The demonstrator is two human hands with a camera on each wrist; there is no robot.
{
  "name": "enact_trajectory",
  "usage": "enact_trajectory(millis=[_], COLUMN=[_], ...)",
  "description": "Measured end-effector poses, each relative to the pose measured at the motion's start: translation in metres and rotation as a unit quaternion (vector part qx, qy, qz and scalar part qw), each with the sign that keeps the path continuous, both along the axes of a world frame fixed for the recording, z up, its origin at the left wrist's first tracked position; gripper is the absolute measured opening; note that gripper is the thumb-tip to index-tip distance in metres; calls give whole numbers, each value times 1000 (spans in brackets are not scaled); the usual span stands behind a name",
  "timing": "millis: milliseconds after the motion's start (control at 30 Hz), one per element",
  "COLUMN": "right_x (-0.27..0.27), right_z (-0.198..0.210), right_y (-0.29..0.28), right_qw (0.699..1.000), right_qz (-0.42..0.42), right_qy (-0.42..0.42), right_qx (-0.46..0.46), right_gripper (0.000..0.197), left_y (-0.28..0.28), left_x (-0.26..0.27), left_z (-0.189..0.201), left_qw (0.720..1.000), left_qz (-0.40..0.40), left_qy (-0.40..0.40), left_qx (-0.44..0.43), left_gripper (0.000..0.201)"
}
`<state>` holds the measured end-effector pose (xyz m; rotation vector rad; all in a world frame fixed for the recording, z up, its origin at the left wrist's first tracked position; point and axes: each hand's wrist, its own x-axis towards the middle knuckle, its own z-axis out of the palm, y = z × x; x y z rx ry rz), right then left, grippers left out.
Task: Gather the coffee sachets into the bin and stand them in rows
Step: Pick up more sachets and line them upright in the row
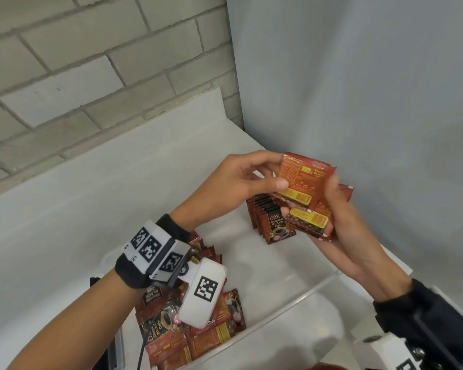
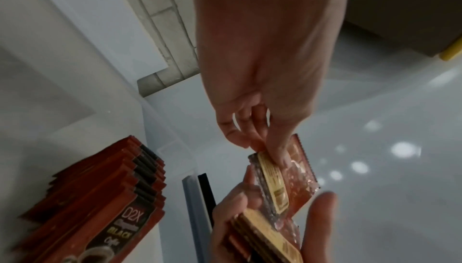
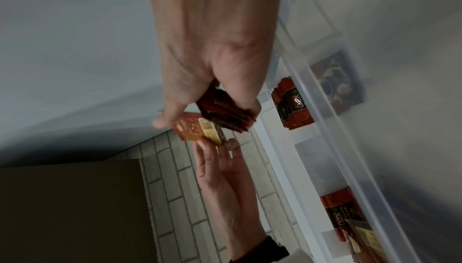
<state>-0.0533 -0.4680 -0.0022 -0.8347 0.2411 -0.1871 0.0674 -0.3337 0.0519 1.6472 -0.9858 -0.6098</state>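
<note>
Over the clear plastic bin point(image 1: 308, 291), my right hand point(image 1: 313, 201) grips a fanned stack of red coffee sachets point(image 1: 309, 218). My left hand point(image 1: 278, 172) pinches the top sachet point(image 1: 305, 170) of that stack between thumb and fingers. A row of sachets point(image 1: 269, 220) stands on edge in the bin's far end, just below both hands. A loose pile of sachets point(image 1: 201, 337) lies in the near left end. In the left wrist view my left hand point(image 2: 262, 148) holds the pinched sachet point(image 2: 287, 170) above the stack point(image 2: 265, 233). The right wrist view shows the stack point(image 3: 225, 113).
The bin sits on a white counter point(image 1: 64, 209) in a corner, with a grey brick wall point(image 1: 91, 62) behind and a plain pale wall point(image 1: 372, 89) to the right. The bin's middle floor point(image 1: 257, 263) is bare between the row and the pile.
</note>
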Motion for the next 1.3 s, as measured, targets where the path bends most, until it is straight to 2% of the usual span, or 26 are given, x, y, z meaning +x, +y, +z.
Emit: enact_trajectory(millis=[67,133,167,267,367,467,567,667,767,833,933,1100,1200,1300], right_x=[2,4,4,1,-1,-1,-1,0,1,1,0,0,0,-2], right_z=[-1,-3,-3,0,-1,-2,-3,-4,-4,-2,0,-2,0,2], right_y=[0,0,-1,-1,-4,-6,-5,-5,-5,-5,-4,-2,0,0], right_qw=[1000,999,998,994,992,991,992,994,996,996,997,998,1000,996], right_qz=[15,43,63,112,128,128,122,104,80,68,61,48,7,-86], right_qy=[7,11,11,2,18,34,40,36,46,50,49,37,15,-4], right_qx=[20,29,25,1,-13,-8,-16,-13,-14,-20,-26,-16,-13,26], right_gripper=[104,111,108,80,77,67,74,71,55,44,43,51,56,37], left_y=[3,7,8,9,9,9,11,10,11,13,17,18,18,19], left_x=[3,5,5,7,8,8,7,5,0,-1,-2,0,5,11], left_z=[1,3,3,1,-4,-9,-10,-9,-4,-3,-1,3,2,-1], left_qw=[1000,999,998,995,996,997,998,1000,997,995,995,995,994,984], left_qz=[-5,-27,-44,-85,-86,-66,-54,-15,30,28,-5,-32,-55,-89], left_qy=[-7,-16,-19,-18,-26,-37,-21,-10,70,79,74,39,-5,-69], left_qx=[-18,-30,-34,-37,-27,-1,7,12,25,52,68,85,92,138], left_gripper=[19,17,16,16,24,21,22,22,25,37,38,22,22,21])
